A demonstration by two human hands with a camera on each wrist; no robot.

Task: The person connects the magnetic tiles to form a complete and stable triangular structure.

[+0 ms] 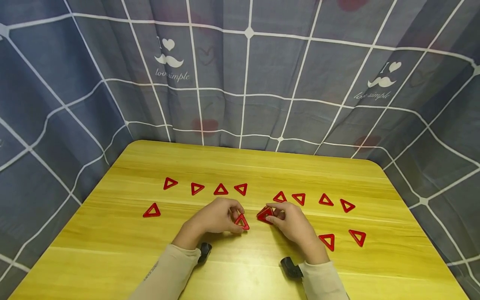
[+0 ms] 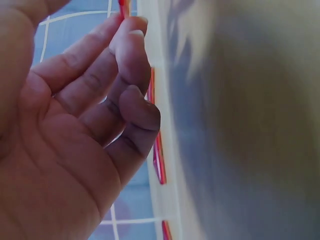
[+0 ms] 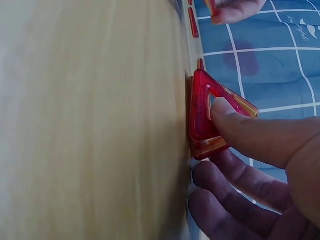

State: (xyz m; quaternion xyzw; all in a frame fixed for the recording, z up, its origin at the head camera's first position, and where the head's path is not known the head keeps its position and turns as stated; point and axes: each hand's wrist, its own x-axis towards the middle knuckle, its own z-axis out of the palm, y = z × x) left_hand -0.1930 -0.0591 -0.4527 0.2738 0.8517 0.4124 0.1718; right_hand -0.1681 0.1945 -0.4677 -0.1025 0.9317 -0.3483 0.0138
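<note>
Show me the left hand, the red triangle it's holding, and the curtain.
Left hand [image 1: 216, 216]: head view, back of the hand.
Held red triangle [image 1: 246, 227]: head view, its lower right corner.
Curtain [image 1: 225, 62]: head view, grey cloth between white lines.

Far side and flanks: grey-blue fabric curtain [image 1: 221, 58], hanging in soft folds, crossed by white grid lines [image 1: 249, 32]
Printed on the curtain: white moustache-and-heart motifs [image 1: 173, 62] lettered "love simple", plus blurred, faded red hearts [image 1: 210, 125]
Underneath: yellow wood-grain tabletop [image 1: 93, 241] with rounded far corners
Brightness: soft pale glare [image 1: 243, 260] on the tabletop's near middle
</note>
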